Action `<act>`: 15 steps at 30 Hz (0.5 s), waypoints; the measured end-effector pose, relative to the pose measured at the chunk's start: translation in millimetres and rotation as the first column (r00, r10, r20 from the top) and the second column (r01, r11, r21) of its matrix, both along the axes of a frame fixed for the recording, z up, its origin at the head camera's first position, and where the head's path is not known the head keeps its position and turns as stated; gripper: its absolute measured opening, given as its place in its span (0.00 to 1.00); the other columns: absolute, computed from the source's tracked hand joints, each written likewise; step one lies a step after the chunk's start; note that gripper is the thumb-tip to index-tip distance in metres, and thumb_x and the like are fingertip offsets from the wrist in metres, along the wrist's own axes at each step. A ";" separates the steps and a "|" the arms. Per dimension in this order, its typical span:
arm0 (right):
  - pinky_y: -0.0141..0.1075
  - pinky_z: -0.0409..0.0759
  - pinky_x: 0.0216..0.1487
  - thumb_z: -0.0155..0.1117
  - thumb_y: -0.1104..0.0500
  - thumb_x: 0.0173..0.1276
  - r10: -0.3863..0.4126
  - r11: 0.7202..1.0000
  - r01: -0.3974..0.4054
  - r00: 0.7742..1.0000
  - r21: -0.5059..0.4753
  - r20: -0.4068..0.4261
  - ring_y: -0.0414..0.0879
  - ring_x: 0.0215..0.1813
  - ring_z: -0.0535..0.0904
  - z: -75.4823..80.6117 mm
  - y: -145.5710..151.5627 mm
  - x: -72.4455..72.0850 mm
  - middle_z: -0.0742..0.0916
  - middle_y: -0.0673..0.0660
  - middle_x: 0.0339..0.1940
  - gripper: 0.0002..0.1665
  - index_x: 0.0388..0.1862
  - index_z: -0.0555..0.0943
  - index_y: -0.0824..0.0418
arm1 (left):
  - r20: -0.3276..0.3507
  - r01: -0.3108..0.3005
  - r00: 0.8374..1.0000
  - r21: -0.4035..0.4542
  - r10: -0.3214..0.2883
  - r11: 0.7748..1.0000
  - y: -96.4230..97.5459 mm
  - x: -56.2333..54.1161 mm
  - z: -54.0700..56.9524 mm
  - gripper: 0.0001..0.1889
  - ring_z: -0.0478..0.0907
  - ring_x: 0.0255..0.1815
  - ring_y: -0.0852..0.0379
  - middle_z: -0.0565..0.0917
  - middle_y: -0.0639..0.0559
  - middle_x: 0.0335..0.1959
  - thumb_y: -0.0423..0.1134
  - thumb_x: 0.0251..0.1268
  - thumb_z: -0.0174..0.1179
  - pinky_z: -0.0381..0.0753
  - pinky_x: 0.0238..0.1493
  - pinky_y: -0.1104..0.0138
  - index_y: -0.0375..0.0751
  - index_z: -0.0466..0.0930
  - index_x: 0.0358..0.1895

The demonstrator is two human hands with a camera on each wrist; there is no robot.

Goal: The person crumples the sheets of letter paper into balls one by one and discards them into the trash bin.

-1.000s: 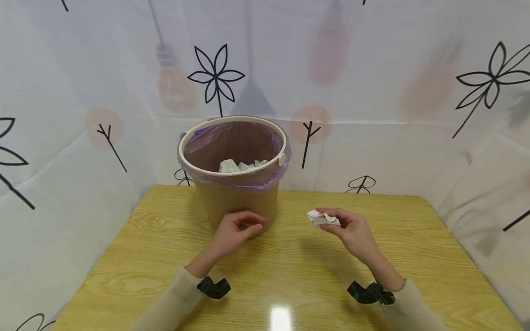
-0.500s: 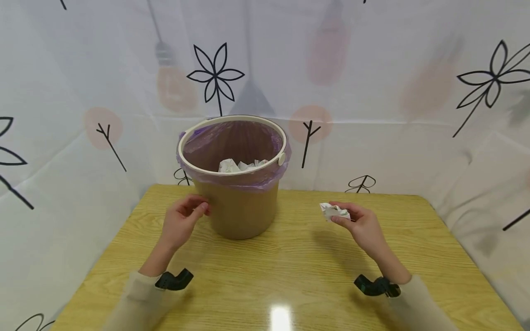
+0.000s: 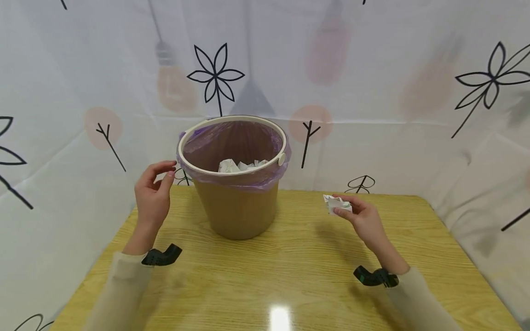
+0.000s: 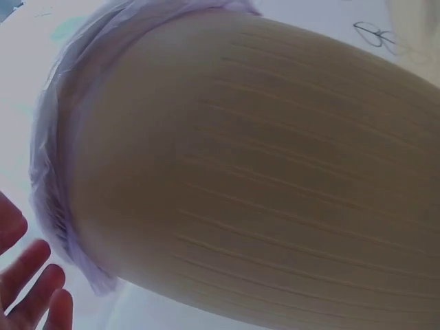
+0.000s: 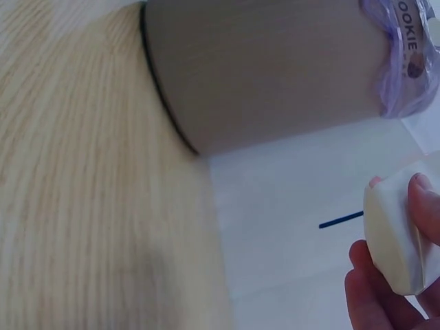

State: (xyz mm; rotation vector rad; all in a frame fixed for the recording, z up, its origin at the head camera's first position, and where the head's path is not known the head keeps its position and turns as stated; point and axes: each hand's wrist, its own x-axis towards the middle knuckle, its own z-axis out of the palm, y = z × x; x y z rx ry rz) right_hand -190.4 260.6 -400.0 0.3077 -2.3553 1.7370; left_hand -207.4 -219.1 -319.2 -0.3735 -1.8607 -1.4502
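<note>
A brown trash can (image 3: pixel 242 209) stands upright on the table, lined with a purple plastic bag (image 3: pixel 258 184) folded over under its cream rim. Crumpled white paper (image 3: pixel 229 166) lies inside it. My left hand (image 3: pixel 153 195) is raised just left of the rim, its fingers loosely bent and holding nothing; in the left wrist view its fingertips (image 4: pixel 38 289) show beside the bag's edge. To the right of the can, my right hand (image 3: pixel 364 220) pinches a crumpled piece of white paper (image 3: pixel 337 204) between thumb and fingers, above the table.
The wooden table (image 3: pixel 265 276) reaches back to a white patterned cloth (image 3: pixel 372 115) that hangs behind and on both sides. The can takes up the back left of the tabletop. Each wrist wears a black camera mount (image 3: pixel 162 255).
My left hand has moved left from the can's front and up to its rim on the left side. The right hand, still pinching the paper, has shifted slightly right and up.
</note>
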 end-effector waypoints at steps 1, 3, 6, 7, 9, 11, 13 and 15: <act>0.28 0.81 0.46 0.68 0.60 0.69 -0.003 1.000 0.003 1.000 -0.005 0.000 0.37 0.53 0.79 1.3 0.1 -1.5 0.80 0.64 0.61 0.24 0.61 0.79 0.68 | -0.011 -0.003 1.000 -0.010 0.002 1.000 1.6 0.2 5.5 0.11 0.77 0.54 0.60 0.82 0.42 0.52 0.26 0.72 0.54 0.76 0.45 0.74 0.26 0.80 0.52; 0.28 0.81 0.46 0.68 0.58 0.70 -0.011 1.000 0.011 1.000 -0.010 0.002 0.38 0.52 0.80 4.4 -0.1 -4.5 0.80 0.63 0.60 0.25 0.62 0.79 0.67 | -0.031 -0.002 1.000 -0.030 0.001 1.000 6.4 3.5 17.7 0.11 0.75 0.58 0.58 0.80 0.39 0.56 0.24 0.71 0.53 0.75 0.47 0.74 0.24 0.79 0.52; 0.27 0.80 0.47 0.68 0.56 0.70 -0.019 1.000 0.019 1.000 -0.022 0.006 0.39 0.51 0.79 10.7 -0.7 -9.1 0.79 0.60 0.60 0.25 0.63 0.79 0.65 | -0.056 0.027 0.998 -0.035 -0.029 0.999 13.6 8.1 32.7 0.12 0.72 0.63 0.54 0.78 0.36 0.58 0.24 0.70 0.51 0.74 0.48 0.73 0.22 0.78 0.52; 0.27 0.80 0.47 0.68 0.56 0.70 -0.021 0.999 0.021 1.000 -0.027 0.002 0.40 0.51 0.80 13.2 -0.9 -10.7 0.79 0.58 0.59 0.26 0.63 0.79 0.65 | -0.061 0.040 0.997 -0.035 -0.042 0.999 15.4 8.6 36.1 0.13 0.71 0.64 0.53 0.78 0.35 0.59 0.24 0.70 0.51 0.74 0.49 0.73 0.21 0.77 0.52; 0.27 0.80 0.47 0.68 0.56 0.70 -0.018 0.999 0.017 1.000 -0.042 -0.011 0.40 0.50 0.80 18.6 -1.0 -13.8 0.80 0.56 0.57 0.25 0.63 0.79 0.65 | -0.063 0.067 0.996 -0.042 -0.070 0.997 16.2 4.9 38.4 0.13 0.70 0.65 0.51 0.77 0.35 0.60 0.25 0.69 0.52 0.73 0.50 0.71 0.21 0.78 0.53; 0.28 0.81 0.47 0.68 0.57 0.70 -0.014 0.999 0.012 0.999 -0.045 -0.033 0.40 0.49 0.80 24.1 -0.8 -16.6 0.81 0.54 0.55 0.25 0.63 0.79 0.65 | -0.051 0.093 0.994 -0.059 -0.096 0.994 17.9 2.4 40.3 0.13 0.69 0.66 0.48 0.76 0.34 0.61 0.25 0.69 0.52 0.72 0.52 0.70 0.21 0.77 0.53; 0.28 0.81 0.46 0.68 0.58 0.70 -0.006 0.999 0.003 0.998 -0.045 -0.058 0.41 0.48 0.81 29.4 -0.8 -18.7 0.82 0.53 0.54 0.24 0.62 0.79 0.65 | -0.034 0.099 0.994 -0.097 -0.103 0.990 19.5 0.4 41.7 0.13 0.68 0.66 0.44 0.75 0.31 0.62 0.24 0.70 0.52 0.70 0.54 0.69 0.20 0.77 0.53; 0.28 0.81 0.45 0.67 0.58 0.70 0.000 0.999 -0.003 0.997 -0.038 -0.075 0.41 0.47 0.81 34.4 -1.5 -20.5 0.82 0.53 0.54 0.24 0.63 0.80 0.65 | -0.031 0.101 0.994 -0.131 -0.106 0.986 22.2 1.5 43.9 0.12 0.67 0.66 0.40 0.75 0.29 0.61 0.24 0.70 0.51 0.68 0.55 0.68 0.18 0.77 0.51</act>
